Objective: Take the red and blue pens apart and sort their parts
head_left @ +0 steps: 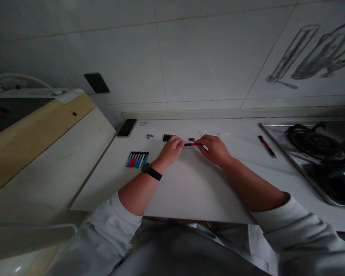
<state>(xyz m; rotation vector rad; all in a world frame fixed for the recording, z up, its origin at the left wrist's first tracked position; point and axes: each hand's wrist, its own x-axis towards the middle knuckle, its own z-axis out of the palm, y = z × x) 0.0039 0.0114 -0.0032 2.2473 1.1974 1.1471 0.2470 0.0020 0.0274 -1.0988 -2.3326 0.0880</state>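
Head view: left hand (172,148) and right hand (215,148) pinched on opposite ends of red-and-black pen (191,144), held just above white table (189,188). Row of pens (137,159) lying left, phone (127,127) behind, another pen (266,146) right.

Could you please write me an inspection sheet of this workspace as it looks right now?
Surface: white countertop, dimly lit.
Job's things: red and black pen held level between both hands.
Clutter: row of blue and red pen barrels; black parts; small springs; white parts; second pen; phone.
Grippers: left hand and right hand each grip one pen end.
Cables: nothing seen.
Surroundings: tiled wall; gas hob at right.
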